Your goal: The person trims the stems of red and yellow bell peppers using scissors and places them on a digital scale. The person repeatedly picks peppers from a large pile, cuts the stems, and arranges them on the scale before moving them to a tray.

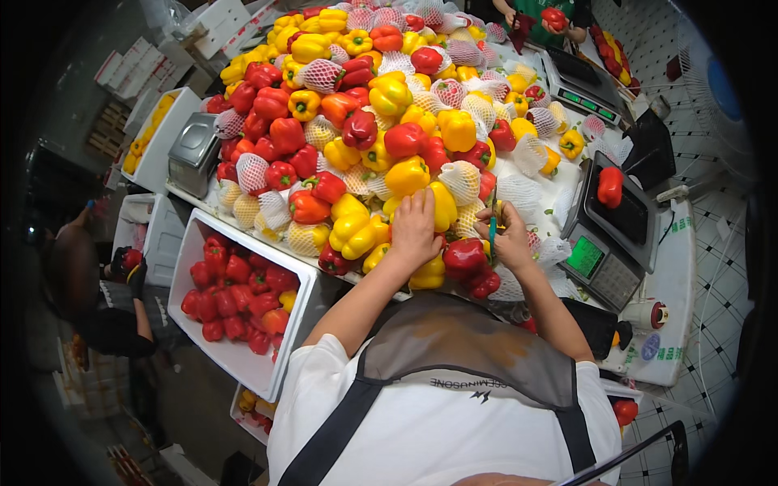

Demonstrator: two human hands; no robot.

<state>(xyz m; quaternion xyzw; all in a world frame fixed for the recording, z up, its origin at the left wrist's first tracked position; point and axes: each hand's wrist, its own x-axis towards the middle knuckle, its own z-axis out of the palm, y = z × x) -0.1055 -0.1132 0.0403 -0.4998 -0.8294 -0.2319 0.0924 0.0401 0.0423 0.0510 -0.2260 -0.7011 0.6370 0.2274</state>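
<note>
My left hand (415, 231) lies back upward on the near edge of a heap of bell peppers, against a yellow bell pepper (442, 206). Its fingertips and palm are partly hidden, so I cannot tell whether it grips that pepper. My right hand (509, 237) is shut on scissors with teal handles (492, 231), their dark blades pointing away from me. Just below the two hands sits a dark red bell pepper (465, 257). Beside the scissors lies a pepper in a yellowish foam net (468, 220). Another yellow bell pepper (352, 234) rests left of my left hand.
A digital scale (614, 243) at right bears a red bell pepper (610, 187). White foam nets (519, 193) lie nearby. A foam box (307, 316) of red peppers stands at left. One co-worker (109, 322) is at far left, another (544, 18) across the table beside a second scale (583, 85).
</note>
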